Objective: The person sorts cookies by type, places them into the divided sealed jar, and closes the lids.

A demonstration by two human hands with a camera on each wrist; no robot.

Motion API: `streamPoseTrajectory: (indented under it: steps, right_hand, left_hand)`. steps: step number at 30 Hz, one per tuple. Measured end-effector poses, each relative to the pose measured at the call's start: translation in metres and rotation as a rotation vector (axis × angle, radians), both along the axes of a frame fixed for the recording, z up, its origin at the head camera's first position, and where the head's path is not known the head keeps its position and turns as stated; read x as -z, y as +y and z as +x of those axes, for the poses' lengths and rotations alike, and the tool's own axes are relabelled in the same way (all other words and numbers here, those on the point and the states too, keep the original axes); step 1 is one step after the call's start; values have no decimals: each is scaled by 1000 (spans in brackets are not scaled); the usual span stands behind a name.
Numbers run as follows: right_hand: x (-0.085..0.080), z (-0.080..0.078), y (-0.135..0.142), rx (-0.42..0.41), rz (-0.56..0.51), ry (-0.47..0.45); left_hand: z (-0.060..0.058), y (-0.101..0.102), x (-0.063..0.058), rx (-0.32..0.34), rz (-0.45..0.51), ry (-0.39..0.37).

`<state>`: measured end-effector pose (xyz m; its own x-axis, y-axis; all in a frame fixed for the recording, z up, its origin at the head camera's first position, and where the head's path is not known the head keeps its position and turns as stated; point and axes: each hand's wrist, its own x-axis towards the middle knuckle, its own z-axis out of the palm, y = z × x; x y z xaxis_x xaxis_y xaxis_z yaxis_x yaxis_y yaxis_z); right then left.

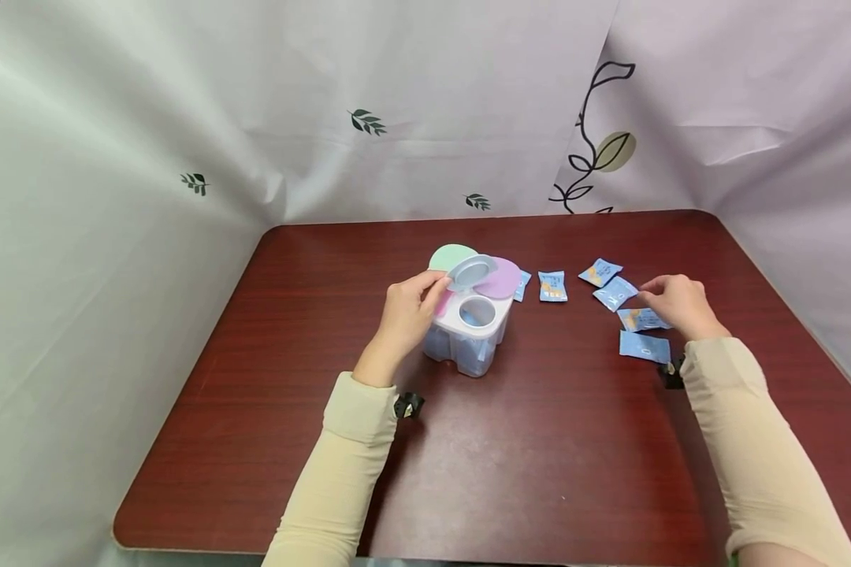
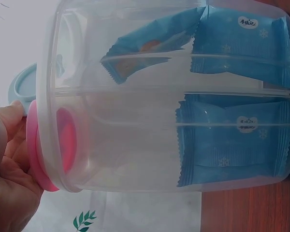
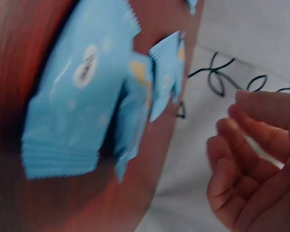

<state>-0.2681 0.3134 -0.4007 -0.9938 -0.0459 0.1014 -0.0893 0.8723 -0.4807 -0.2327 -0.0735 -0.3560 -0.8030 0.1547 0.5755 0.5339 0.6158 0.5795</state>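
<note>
A clear plastic container (image 1: pixel 468 348) stood near the center of the frame, the grey-blue lid (image 1: pixel 471 272) of one front compartment raised above its round opening. The container looked light and fairly stiff, smooth enough to skid if nudged, and best steadied by its lower walls; the lid offered its rim. The blue packets (image 1: pixel 553 287) scattered right of center appeared light, soft and slick, their contents perhaps brittle, and best pinched by a crimped end.

The left hand (image 1: pixel 406 316) pinched the lid's edge between thumb and fingers. At center right, the right hand (image 1: pixel 683 305) hovered by the packets, fingers loosely bent, grasping nothing. A green lid (image 1: pixel 450 256) and a purple lid (image 1: pixel 502 278) lay closed at the container's back, above the red-brown table (image 1: pixel 539 457).

The left wrist view revealed what the head view only hinted at: wrapped packets (image 2: pixel 237 140) inside the container, filling the right of that picture, and a pink lid (image 2: pixel 33 145) below the raised one. The blurred right wrist view showed fingertips apart from the packets, a gap hard to judge from above.
</note>
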Motion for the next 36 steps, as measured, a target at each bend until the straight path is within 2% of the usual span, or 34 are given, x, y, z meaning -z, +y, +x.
streamPoseTrajectory:
  steps: [4,10,15,20,25,29,31,34,36]
  right_hand:
    - [5,0,7,72,28,-112]
    - [15,-1,14,148,129,-230]
    - [16,0,15,213,170,-355]
    - [15,1,13,264,144,-352]
    - [15,3,12,314,59,-331]
    - [17,2,14,359,-62,-345]
    - [18,1,15,381,-155,-349]
    - [15,-1,14,373,-302,-347]
    - [7,-3,10,336,-378,-329]
  left_hand:
    - [0,0,0,5,7,3]
    - [1,0,0,4,12,-2]
    - [1,0,0,9,8,0]
    - [1,0,-1,5,11,13]
    - [1,0,0,5,10,17]
    - [1,0,0,-1,4,8]
    - [1,0,-1,-3,-1,3]
    - [2,0,-1,-2,-6,3]
    - [3,0,-2,-2,-1,5]
